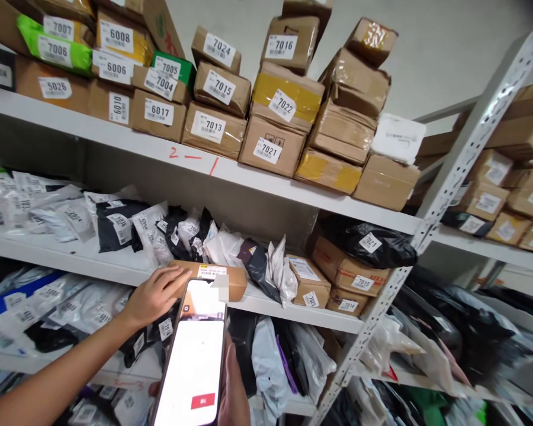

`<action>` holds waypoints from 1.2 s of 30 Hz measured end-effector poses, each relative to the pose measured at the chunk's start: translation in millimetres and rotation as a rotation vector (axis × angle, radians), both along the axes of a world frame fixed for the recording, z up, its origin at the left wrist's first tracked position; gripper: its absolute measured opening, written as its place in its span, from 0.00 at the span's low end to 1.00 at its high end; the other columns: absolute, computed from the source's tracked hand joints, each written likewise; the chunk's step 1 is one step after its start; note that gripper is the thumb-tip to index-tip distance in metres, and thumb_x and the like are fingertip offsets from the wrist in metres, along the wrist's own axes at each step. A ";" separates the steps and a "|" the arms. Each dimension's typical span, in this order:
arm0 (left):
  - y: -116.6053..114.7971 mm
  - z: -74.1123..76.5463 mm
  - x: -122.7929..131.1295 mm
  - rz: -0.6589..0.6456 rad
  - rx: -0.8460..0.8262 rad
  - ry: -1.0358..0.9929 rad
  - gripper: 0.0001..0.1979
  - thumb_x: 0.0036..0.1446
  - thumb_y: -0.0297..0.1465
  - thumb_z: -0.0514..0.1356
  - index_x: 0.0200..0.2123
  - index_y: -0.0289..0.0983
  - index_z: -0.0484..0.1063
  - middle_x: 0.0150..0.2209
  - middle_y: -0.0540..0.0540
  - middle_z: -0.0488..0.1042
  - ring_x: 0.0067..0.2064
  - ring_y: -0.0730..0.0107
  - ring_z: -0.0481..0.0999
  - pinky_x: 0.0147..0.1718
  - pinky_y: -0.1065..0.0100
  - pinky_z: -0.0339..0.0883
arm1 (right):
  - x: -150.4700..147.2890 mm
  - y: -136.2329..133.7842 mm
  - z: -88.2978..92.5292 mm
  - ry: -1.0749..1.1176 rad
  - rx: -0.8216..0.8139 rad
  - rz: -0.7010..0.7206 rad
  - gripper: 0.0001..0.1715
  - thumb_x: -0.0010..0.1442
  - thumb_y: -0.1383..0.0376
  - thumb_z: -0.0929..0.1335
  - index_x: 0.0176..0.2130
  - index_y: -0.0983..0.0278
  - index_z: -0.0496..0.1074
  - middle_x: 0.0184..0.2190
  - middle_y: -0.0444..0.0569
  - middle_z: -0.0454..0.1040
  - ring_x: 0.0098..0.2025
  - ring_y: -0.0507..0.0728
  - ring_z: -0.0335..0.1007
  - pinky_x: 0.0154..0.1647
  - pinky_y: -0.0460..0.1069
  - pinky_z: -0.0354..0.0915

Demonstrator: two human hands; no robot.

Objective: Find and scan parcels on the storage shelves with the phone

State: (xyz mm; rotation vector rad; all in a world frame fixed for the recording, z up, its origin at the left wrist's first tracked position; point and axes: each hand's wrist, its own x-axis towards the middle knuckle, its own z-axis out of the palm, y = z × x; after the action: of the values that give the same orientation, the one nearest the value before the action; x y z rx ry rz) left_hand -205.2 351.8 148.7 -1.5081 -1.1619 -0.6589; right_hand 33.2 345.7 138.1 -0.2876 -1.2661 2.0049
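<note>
My left hand (160, 294) is on the left end of a long brown cardboard box (236, 284), its fingers over the top and its thumb hidden. The box lies at the front of the middle shelf, with a printed label on its upper side. In front of it, my right hand (235, 387) grips a smartphone (189, 367) upright. The phone's lit screen has a camera picture at the top, a white area below and a red button near the bottom. It covers part of the box. Bagged parcels (224, 245) sit just behind the box.
Numbered cardboard boxes (213, 127) are stacked along the upper shelf (160, 152). More boxes, one a small carton (308, 284), stand at the right of the middle shelf. Bags (270, 355) fill the shelf below. A perforated metal post (426, 219) rises at the right, with another rack beyond.
</note>
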 end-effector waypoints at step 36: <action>-1.0 -1.6 -4.1 0.013 -0.002 -0.026 0.21 0.55 0.20 0.56 0.52 0.34 0.71 0.44 0.39 0.76 0.47 0.56 0.74 0.45 0.61 0.75 | 0.9 -7.8 19.3 0.176 -0.260 -0.104 0.38 0.49 0.43 0.73 0.53 0.60 0.69 0.54 0.52 0.76 0.57 0.65 0.71 0.54 0.57 0.70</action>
State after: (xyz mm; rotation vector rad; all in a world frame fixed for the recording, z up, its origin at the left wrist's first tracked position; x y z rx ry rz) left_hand -209.3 350.8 147.1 -1.4969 -1.1919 -0.6707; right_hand 34.1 338.0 157.4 -0.2876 -0.8654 2.0556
